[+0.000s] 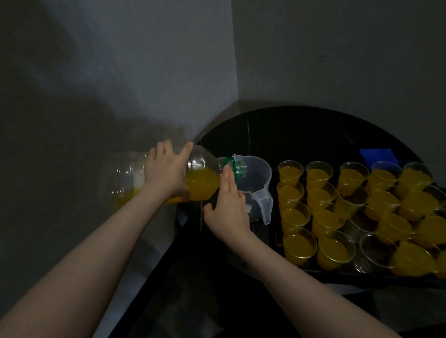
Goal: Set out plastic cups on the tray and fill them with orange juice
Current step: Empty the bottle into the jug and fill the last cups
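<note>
My left hand [165,171] grips a large clear bottle [201,181] of orange juice, tipped on its side with its green-ringed neck over the rim of a clear plastic jug [257,190]. My right hand [227,208] rests flat against the jug's near side, fingers pointing up toward the bottle neck. To the right, several clear plastic cups [300,245] stand in rows on a dark tray [334,273]. Most hold orange juice; a few cups [375,250] among them look empty.
The jug and tray sit on a black counter [293,135] in a corner between two grey walls. A blue object [378,154] lies behind the cups at the back right. The room is dim.
</note>
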